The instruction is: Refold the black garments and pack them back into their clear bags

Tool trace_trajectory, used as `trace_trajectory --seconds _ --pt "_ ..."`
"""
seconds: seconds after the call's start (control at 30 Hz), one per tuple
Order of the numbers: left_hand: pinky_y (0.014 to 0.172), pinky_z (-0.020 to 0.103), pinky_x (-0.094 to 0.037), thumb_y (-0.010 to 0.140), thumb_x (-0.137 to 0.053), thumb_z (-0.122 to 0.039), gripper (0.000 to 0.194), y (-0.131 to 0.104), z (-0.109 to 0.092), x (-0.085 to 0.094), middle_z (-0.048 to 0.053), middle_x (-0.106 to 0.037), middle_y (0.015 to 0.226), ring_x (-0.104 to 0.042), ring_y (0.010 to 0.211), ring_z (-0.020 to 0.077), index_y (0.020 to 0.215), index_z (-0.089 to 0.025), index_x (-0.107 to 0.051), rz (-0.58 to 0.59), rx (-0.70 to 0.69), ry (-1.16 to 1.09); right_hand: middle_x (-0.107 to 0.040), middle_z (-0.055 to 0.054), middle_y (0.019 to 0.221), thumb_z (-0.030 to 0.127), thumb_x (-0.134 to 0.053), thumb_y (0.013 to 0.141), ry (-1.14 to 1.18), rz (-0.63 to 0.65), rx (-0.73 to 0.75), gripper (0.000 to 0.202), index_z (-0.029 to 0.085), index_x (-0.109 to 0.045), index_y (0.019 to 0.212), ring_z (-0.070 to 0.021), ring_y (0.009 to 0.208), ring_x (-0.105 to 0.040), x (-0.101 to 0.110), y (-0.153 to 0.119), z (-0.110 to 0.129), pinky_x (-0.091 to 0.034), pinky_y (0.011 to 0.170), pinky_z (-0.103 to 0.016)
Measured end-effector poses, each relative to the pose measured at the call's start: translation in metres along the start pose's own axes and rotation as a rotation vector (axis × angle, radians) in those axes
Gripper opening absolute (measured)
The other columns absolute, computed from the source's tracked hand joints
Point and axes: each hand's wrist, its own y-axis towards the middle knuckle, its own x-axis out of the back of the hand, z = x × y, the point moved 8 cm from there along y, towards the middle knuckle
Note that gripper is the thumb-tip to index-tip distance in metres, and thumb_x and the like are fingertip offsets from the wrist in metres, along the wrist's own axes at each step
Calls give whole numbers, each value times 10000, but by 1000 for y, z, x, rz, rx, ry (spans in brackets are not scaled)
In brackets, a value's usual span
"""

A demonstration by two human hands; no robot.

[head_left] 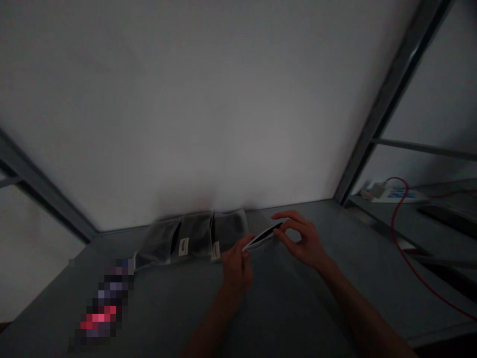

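Observation:
Above the grey shelf surface, a pale-edged pouch (263, 236) is held between my two hands, its dark mouth parted like a slit. My left hand (237, 263) is closed on the pouch's left end. With thumb and forefinger, my right hand (301, 239) pinches the right end, the other fingers raised. Just left of my hands, several dark see-through pouches with light edging lie overlapping in a row: a left one (154, 242), a middle one (196, 232) and a right one (230, 228). Small white labels (184, 246) show on two of them.
The pouches lie near a pale wall (223, 99) at the back of the grey shelf (175, 308). A pixelated patch hides something at the left. Metal posts (387, 94) frame both sides. At right, a red cable (395, 233) runs from a white plug (377, 190) across the shelf.

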Motion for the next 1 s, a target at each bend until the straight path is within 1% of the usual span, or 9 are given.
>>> trace_trajectory --seconds 0.17,0.33,0.43,0.57,0.67,0.73,0.87,0.93,1.0 --pt "732 275 -559 1018 -230 -328 445 0 -2 0 109 -734 1006 -713 884 172 1206 -174 -603 29 -53 6 -683 -56 942 241 -632 865 109 125 -126 137 210 -579 742 -183 856 -656 -6 -1 -10 -512 787 -337" --pt "753 291 -556 1006 -249 -317 434 -3 -1 -5 115 -725 1041 -707 904 181 1244 -180 -585 106 -92 37 -704 -58 935 294 -612 884 161 205 -170 127 214 -639 789 -187 840 -665 -4 2 -9 -527 783 -344" --pt "756 302 -557 1002 -236 -320 455 -4 -4 -6 122 -722 1052 -706 908 185 1290 -180 -559 127 -154 65 -723 -59 960 320 -609 889 164 230 -177 155 224 -706 815 -196 870 -680 -2 2 -13 -545 798 -356" --pt "763 301 -552 1002 -235 -329 472 -3 -12 -6 132 -711 1088 -702 906 185 1344 -168 -518 140 -243 93 -734 -47 1029 339 -630 876 142 247 -216 147 262 -755 880 -205 899 -697 0 0 -24 -574 791 -364" --pt "761 294 -543 1006 -227 -344 479 -3 -13 -7 131 -708 1098 -696 899 182 1351 -165 -509 160 -250 113 -713 -44 1124 344 -667 851 136 328 -259 135 281 -757 928 -217 972 -689 -2 -4 -29 -573 835 -380" --pt "772 288 -536 1007 -226 -345 480 -3 -13 -7 130 -706 1101 -693 916 180 1350 -164 -509 169 -237 118 -700 -46 1166 362 -714 811 127 398 -282 193 287 -745 985 -230 1027 -676 -4 -7 -29 -555 888 -409" --pt "776 282 -536 1007 -199 -358 509 -4 -12 -8 133 -708 1104 -699 913 176 1349 -165 -523 178 -233 141 -664 -71 1244 418 -831 654 118 524 -268 491 289 -702 1110 -280 1110 -643 -11 -15 -25 -514 954 -470" --pt "775 286 -540 1005 -191 -359 516 -4 -13 -10 130 -709 1105 -701 907 178 1352 -176 -526 197 -231 148 -633 -79 1293 409 -865 594 108 587 -241 612 295 -673 1164 -303 1154 -615 -16 -19 -21 -498 972 -485" --pt "773 294 -546 1003 -204 -357 505 -4 -14 -11 126 -711 1103 -702 909 184 1361 -185 -518 202 -232 130 -611 -80 1321 362 -872 583 69 623 -227 649 300 -651 1190 -313 1170 -602 -22 -23 -19 -492 977 -489"
